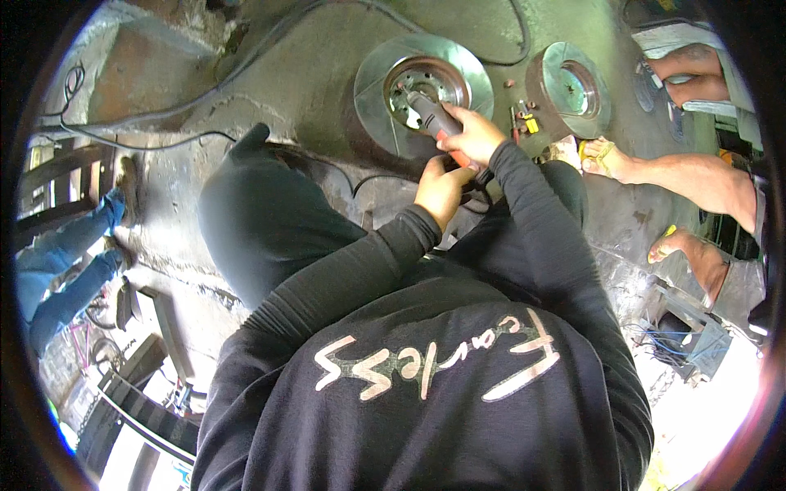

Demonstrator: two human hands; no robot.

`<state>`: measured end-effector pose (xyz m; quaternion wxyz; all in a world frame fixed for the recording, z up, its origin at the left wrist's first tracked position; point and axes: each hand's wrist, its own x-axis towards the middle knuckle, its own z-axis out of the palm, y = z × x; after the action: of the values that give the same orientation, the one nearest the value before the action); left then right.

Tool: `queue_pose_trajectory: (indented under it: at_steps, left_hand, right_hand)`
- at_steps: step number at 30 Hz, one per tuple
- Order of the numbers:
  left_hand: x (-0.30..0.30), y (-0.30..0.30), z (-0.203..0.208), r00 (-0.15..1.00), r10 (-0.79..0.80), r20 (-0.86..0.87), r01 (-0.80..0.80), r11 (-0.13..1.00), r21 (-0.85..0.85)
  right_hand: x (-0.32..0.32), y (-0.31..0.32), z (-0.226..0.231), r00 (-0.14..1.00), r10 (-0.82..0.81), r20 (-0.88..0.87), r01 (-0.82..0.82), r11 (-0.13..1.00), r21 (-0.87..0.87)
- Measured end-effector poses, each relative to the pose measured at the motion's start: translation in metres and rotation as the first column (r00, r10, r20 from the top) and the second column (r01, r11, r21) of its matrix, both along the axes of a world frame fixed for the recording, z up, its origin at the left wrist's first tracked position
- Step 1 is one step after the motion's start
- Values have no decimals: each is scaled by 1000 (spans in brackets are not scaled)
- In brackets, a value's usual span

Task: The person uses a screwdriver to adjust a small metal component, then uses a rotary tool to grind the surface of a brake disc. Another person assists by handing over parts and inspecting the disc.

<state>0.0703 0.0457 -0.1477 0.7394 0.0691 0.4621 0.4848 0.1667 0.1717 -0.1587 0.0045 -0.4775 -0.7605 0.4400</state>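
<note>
My right hand (477,137) is closed around the body of a red and grey power tool (434,117), which looks like a die grinder. Just behind it, my left hand (442,194) grips the tool's rear end. The tool's tip points into the recessed hub of a large brake disc (370,82) lying flat on the floor beyond my knees. Whether the tip touches the metal cannot be made out. To the right lies a second, smaller-looking brake disc (602,110).
Between the discs lie a small yellow item (530,124) and a thin red tool (514,123). A dark cable (214,94) winds across the floor. At right is a person's bare leg (696,182) with yellow footwear. Someone in jeans (70,233) is at left.
</note>
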Motion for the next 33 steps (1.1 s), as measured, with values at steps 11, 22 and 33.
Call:
queue_pose_trajectory:
  at_steps: [11, 22, 33]
  left_hand:
    - [-10, -1, 48, 989, 103, -110, -46, 901, 432]
    - [-23, -29, 53, 993, 119, -9, -101, 879, 465]
    - [-57, -46, 63, 947, 302, 106, -318, 842, 435]
  right_hand:
    - [10, -75, 92, 784, -152, -602, 254, 963, 88]
    - [-12, -109, 103, 823, -81, -562, 292, 910, 295]
    - [-38, -120, 135, 868, 333, -369, -116, 858, 500]
